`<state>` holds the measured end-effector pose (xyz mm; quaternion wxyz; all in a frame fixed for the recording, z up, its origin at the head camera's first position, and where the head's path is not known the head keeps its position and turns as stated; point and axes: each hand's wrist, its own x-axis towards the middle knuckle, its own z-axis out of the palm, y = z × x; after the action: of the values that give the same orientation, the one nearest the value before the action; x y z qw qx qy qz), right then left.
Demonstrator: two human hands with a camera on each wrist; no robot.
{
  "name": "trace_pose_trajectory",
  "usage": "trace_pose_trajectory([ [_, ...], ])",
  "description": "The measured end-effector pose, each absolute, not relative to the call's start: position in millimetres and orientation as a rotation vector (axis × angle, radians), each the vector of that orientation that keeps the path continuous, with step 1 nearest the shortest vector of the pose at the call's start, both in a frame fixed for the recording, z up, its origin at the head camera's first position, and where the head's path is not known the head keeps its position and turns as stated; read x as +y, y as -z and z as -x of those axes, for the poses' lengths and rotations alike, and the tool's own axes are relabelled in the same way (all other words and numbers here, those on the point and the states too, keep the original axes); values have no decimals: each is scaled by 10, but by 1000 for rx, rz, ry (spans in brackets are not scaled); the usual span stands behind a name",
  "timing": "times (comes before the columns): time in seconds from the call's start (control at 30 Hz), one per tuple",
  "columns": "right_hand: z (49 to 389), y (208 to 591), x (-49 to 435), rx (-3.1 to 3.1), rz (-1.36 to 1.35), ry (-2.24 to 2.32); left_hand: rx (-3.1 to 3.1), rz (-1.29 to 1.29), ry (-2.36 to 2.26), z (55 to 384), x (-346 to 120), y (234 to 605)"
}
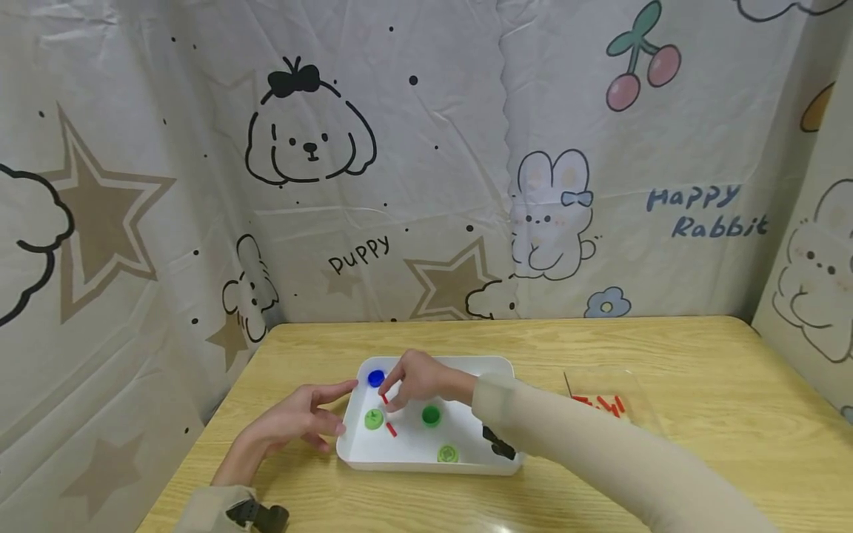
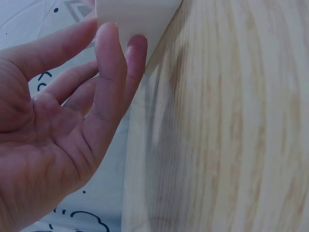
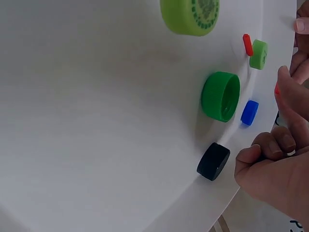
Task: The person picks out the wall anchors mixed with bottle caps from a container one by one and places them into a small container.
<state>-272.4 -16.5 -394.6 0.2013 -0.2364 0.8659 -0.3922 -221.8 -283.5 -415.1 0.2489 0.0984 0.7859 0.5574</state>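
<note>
A shallow white tray (image 1: 386,467) sits on the table. My right hand (image 1: 418,379) reaches over its left part and pinches a small red stick (image 1: 384,398) between thumb and index finger. Just below, another red stick (image 1: 391,429) lies beside a light green bottle cap (image 1: 374,419). At the tray's far left corner is a blue cap (image 1: 376,378). A darker green cap (image 1: 431,416) stands hollow side up near the middle. My left hand (image 1: 300,416) rests its fingertips against the tray's left wall, fingers extended.
Another light green cap (image 1: 448,453) lies near the tray's front wall. In the right wrist view, a black cap (image 3: 214,162) also stands in the tray; my right arm hides it from the head view. Several red sticks (image 1: 620,404) lie in a clear container right of the tray.
</note>
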Motion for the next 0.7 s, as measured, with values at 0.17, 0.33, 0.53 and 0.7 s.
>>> trace_pose_trajectory([
  [0.17,2724,3935,-137,2395,638,1129,2132,-280,-1526,2214,-2834,4149],
  [0.33,2727,3922,-101,2377,624,1151,2133,-273,-1526,2218,-2831,4149],
  [0.53,2738,3890,-38,2376,617,1176,2138,-259,-1524,2222,-2829,4149],
  [0.7,2764,3885,20,2361,642,1195,2132,-257,-1527,2224,-2830,4152],
])
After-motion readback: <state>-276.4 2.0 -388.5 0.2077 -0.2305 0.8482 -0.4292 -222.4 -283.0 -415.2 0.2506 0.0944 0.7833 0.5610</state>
